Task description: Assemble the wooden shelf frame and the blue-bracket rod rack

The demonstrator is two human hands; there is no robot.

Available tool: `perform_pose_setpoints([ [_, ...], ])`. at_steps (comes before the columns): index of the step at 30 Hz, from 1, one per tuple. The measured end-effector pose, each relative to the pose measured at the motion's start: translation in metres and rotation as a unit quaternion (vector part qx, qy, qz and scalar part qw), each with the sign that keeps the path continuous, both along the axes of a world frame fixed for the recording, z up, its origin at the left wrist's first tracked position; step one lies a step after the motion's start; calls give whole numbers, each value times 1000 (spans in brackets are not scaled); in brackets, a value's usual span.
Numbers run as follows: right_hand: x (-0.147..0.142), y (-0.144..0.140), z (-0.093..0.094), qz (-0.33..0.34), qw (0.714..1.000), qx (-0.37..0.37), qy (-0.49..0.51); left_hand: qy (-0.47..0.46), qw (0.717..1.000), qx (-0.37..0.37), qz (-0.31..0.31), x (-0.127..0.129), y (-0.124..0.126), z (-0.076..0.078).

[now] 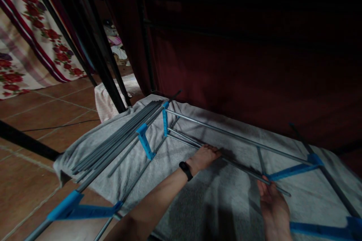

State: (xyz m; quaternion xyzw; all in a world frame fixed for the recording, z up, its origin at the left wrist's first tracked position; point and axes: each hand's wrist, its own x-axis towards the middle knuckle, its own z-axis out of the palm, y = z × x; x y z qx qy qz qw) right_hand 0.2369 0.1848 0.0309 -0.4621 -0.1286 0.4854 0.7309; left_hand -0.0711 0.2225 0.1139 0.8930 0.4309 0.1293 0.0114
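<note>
Both hands grip one thin grey rod (240, 165) lying across the grey towel (198, 196) on the floor, left hand (204, 158) near its middle, right hand (272, 199) near its end, beside blue connectors (291, 173).

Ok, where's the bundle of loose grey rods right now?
In the head view, the bundle of grey rods lies at the left on the grey towel, beside a blue connector, left of the left hand.
</note>
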Motion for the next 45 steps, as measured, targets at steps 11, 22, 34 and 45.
perform_pose_setpoints([
  [11,2,-3,3,12,1000,-7,-2,6,1000,-1,-2,-2,-1,3],
  [22,8,-6,-8,30,999,18,-11,6,1000,2,2,-3,-4,5],
  [34,5,4,-3,14,999,42,-10,-23,1000,-12,-4,-8,0,5],
  [45,3,9,9,12,999,43,0,-45,999,11,-25,-11,2,6],
])
